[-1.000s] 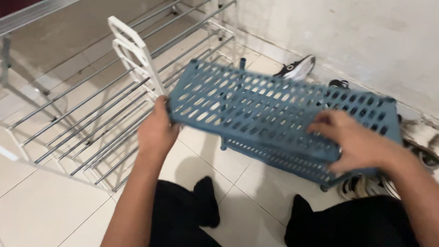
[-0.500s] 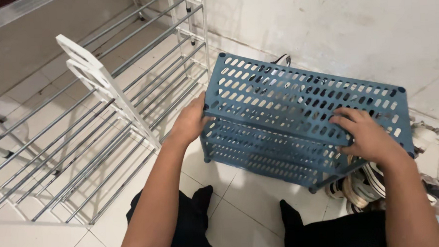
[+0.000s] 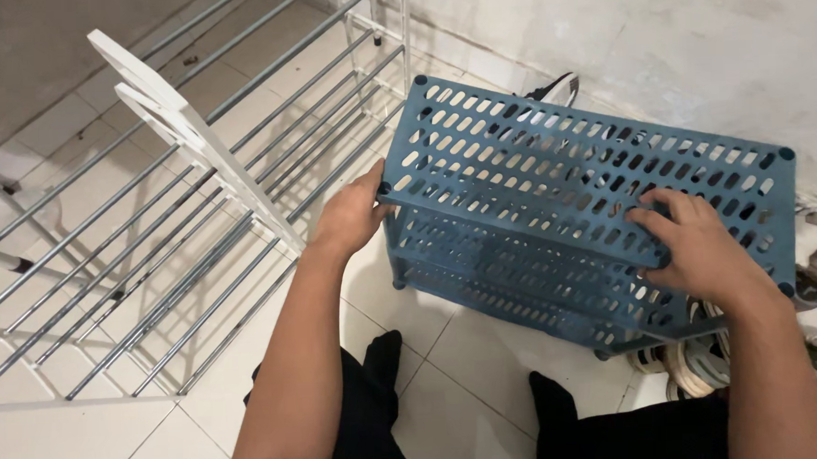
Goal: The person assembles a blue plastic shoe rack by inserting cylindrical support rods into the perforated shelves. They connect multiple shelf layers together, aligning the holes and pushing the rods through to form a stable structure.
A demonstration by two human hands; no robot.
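Blue perforated plastic shoe rack [image 3: 553, 173] tilted above white tiled floor [image 3: 96, 445]; left hand [image 3: 348, 214] gripping its left edge, fingers curled; right hand [image 3: 694, 245] flat on top shelf, fingers spread; metal rack [image 3: 177, 194] just beside.

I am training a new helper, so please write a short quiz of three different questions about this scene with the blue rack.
1. True or false: the left hand grips the left edge of the blue plastic rack.
2. What lies flat on the tiled floor to the left? A) metal rod rack B) wooden ladder C) folded chair
3. Fill in: the right hand rests on the rack's ___ shelf.

Key: 1 true; 2 A; 3 top
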